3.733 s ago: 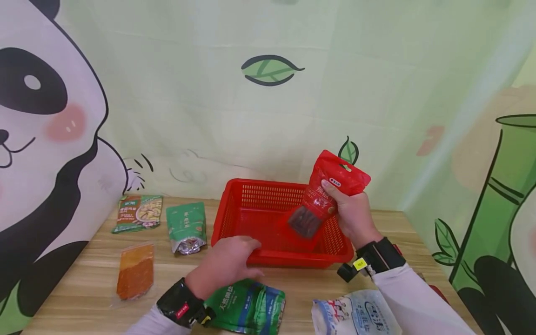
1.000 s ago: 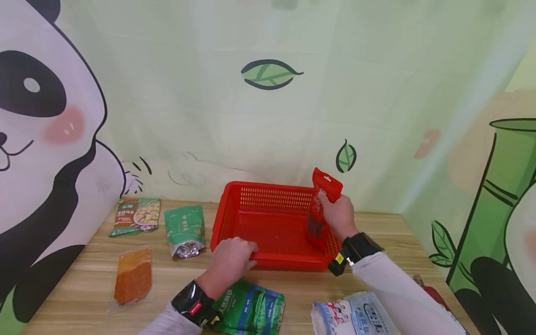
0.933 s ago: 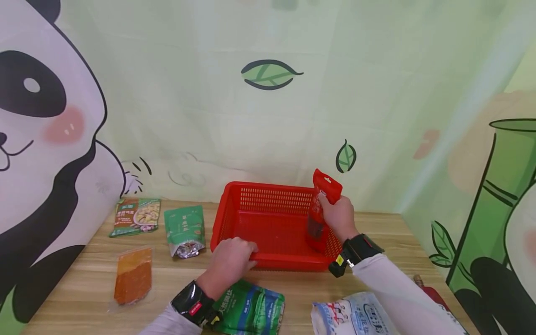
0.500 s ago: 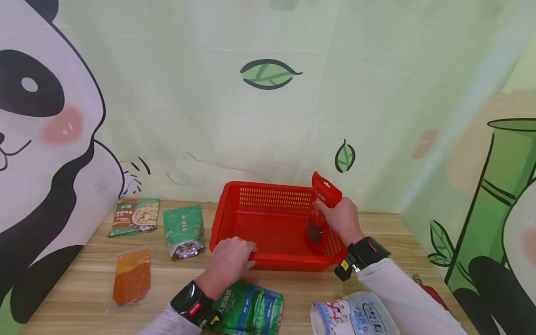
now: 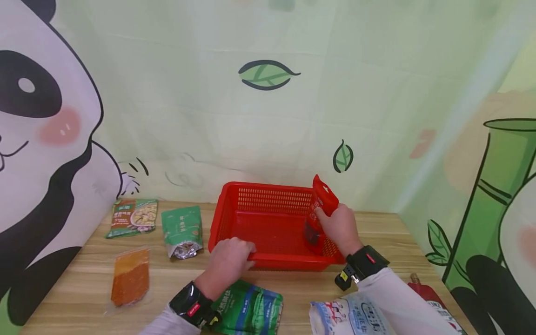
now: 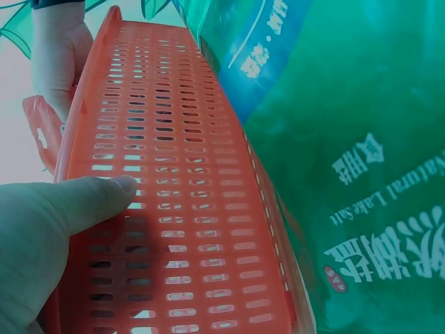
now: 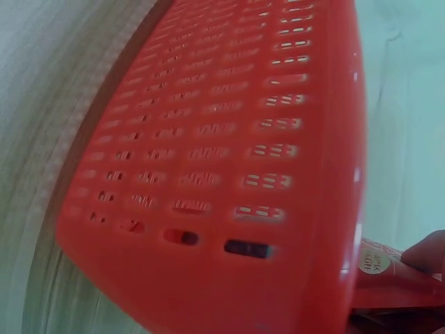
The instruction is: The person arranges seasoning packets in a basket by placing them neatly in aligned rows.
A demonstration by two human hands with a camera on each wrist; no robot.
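My left hand (image 5: 229,261) grips the front rim of a red plastic basket (image 5: 276,259). In the left wrist view its thumb (image 6: 97,202) lies along the slotted outer wall. My right hand (image 5: 342,229) pinches a red pouch (image 5: 323,197) with a clear window showing dark contents. The pouch stands tilted inside the basket's right end, its hang-hole top above the rim. From the right wrist, the basket's wall (image 7: 195,139) hides most of the pouch.
A green salt bag (image 5: 251,307) lies before the basket, a white-and-blue bag (image 5: 351,314) to its right. A dark red spouted pouch (image 5: 431,295) is partly under my right sleeve. Leftward lie a green pouch (image 5: 182,228), a packet of orange-red contents (image 5: 130,279) and a soup-picture packet (image 5: 133,217).
The red pouch has gone from held over the basket to lower down at its right end, with my right hand still gripping it. My left hand has settled onto the front rim.
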